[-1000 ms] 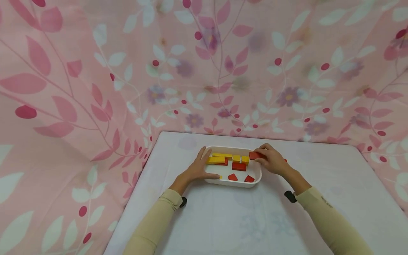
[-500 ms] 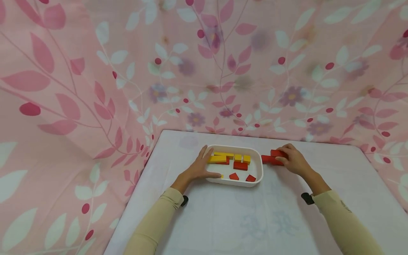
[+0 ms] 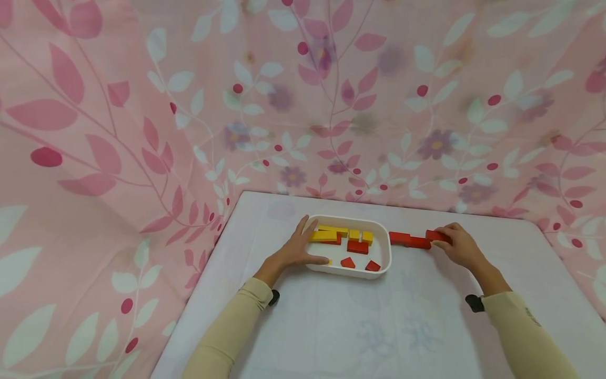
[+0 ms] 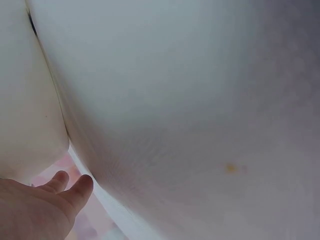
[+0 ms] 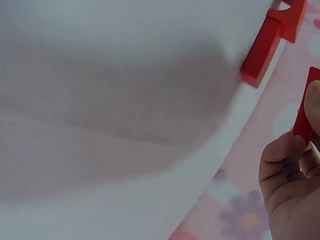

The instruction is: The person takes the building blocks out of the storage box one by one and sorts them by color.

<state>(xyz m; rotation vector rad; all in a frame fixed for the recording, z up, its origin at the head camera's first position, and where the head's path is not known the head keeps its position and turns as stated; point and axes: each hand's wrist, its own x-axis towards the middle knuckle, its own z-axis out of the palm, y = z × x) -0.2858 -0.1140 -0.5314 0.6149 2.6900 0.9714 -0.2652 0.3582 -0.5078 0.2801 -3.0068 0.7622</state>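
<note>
In the head view my left hand (image 3: 290,252) spans the left end of a white tray (image 3: 355,273), fingers spread, thumb over the front rim. To the tray's right, my right hand (image 3: 461,247) pinches a red block (image 3: 436,236) between thumb and fingers, just past the right end of two red blocks on the table. The left one (image 3: 400,238) lies by the tray; the other red block (image 3: 419,242) follows it. The right wrist view shows a notch cut in one red block (image 5: 292,20), a plain red block (image 5: 261,55) joined to it, and the pinched block (image 5: 305,112).
Inside the tray are long yellow blocks (image 3: 323,236), small yellow cubes (image 3: 366,238), a red block (image 3: 357,247) and small red angular pieces (image 3: 347,262). The tray stands on a white-covered table (image 3: 341,326). A pink floral cloth (image 3: 341,105) hangs behind it.
My right hand has carried the red block from over the tray's right end out to the right, past the two red blocks on the table. The left hand stays at the tray.
</note>
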